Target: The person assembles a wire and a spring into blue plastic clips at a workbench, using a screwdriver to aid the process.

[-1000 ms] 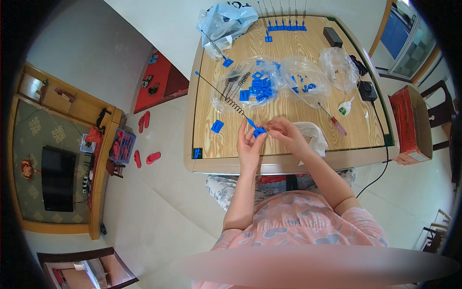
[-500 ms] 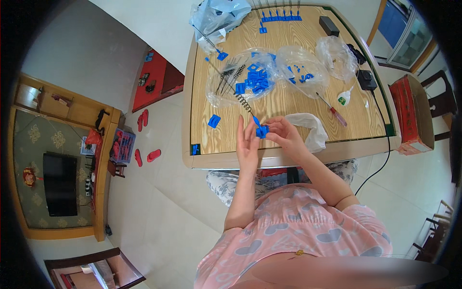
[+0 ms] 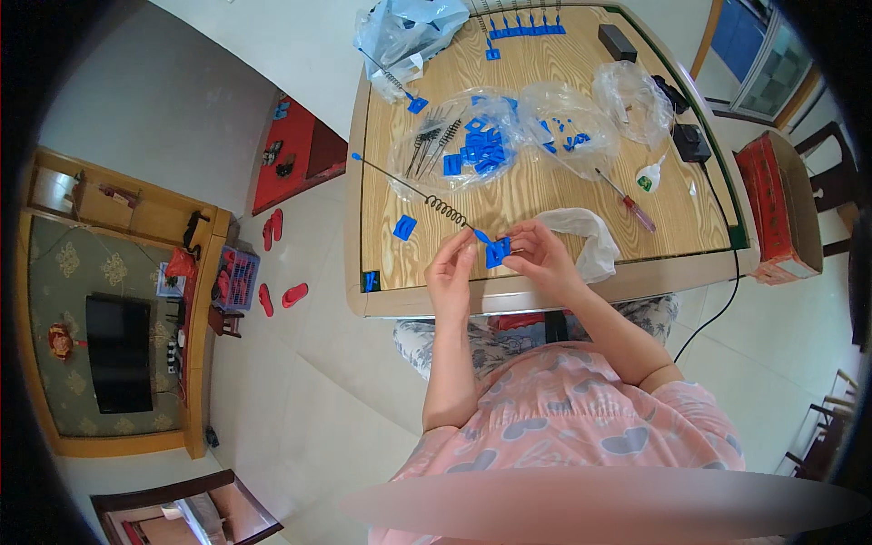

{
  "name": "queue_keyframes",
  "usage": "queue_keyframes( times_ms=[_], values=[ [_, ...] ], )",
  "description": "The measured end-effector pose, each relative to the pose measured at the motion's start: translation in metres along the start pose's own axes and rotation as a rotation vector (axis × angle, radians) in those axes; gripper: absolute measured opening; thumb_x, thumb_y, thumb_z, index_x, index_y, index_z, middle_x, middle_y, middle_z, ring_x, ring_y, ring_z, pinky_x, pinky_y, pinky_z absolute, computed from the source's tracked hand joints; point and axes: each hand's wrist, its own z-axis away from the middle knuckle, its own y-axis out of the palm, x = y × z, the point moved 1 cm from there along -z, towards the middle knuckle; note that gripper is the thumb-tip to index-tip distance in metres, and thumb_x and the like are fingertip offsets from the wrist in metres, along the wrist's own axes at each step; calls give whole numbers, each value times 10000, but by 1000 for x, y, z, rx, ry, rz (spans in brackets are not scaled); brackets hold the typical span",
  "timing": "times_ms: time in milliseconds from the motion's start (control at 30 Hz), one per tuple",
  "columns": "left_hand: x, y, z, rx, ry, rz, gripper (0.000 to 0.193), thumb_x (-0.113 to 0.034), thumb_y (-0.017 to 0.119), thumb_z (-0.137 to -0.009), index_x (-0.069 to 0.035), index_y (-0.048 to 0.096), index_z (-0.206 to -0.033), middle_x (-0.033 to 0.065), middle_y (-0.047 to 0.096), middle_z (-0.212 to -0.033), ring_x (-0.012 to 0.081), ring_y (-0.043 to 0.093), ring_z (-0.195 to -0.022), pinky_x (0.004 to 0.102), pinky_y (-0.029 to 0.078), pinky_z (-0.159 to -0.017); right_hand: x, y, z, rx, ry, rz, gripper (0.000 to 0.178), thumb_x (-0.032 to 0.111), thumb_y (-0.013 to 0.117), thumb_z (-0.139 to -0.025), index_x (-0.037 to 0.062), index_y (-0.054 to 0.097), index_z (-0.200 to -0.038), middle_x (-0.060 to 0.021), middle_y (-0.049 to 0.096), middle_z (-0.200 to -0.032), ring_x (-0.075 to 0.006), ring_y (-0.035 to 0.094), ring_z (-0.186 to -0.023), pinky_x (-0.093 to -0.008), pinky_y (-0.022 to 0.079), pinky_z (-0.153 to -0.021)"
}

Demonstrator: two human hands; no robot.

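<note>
Close to the table's near edge, my right hand (image 3: pixel 549 265) pinches a square blue plastic base (image 3: pixel 497 253) between thumb and fingers. A black coiled spring wire (image 3: pixel 445 211) slants from a blue piece at this base up to the left, ending in a small blue tip (image 3: pixel 355 156). My left hand (image 3: pixel 449 277) has its thumb and fingertips together at the wire's lower end, beside the base. The exact contact of its fingertips is partly hidden. A loose blue plastic piece (image 3: pixel 405 227) lies on the table, left of my left hand.
Clear plastic bags hold several black spring wires (image 3: pixel 427 143), blue bases (image 3: pixel 486 150) and small blue parts (image 3: pixel 574 142). A screwdriver (image 3: pixel 627 202) and a white cloth (image 3: pixel 590 245) lie to the right. Finished-looking wire-and-base pieces (image 3: pixel 527 31) line the far edge.
My left hand has closed from spread fingers to a pinch at the wire's lower end. The wire has tilted further left, and the base has turned in my right hand.
</note>
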Motion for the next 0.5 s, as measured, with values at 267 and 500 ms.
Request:
queue_keyframes(
  times_ms=[267, 500],
  values=[
    [5, -4, -7, 77, -51, 54, 112, 10, 599, -825, 29, 616, -934, 99, 635, -951, 142, 587, -890, 251, 444, -811, -3, 0, 2, 63, -46, 37, 437, 24, 680, -767, 36, 413, -1112, -68, 557, -1051, -122, 565, -928, -275, 472, -814],
    [5, -3, -12, 28, -38, 66, 23, 31, 625, -799, 26, 621, -821, 67, 620, -856, 115, 577, -816, 231, 446, -752, -9, -3, 1, 75, -35, 70, 448, 30, 662, -787, 27, 412, -1159, -81, 551, -1085, -133, 564, -949, -279, 460, -845]
  ],
)
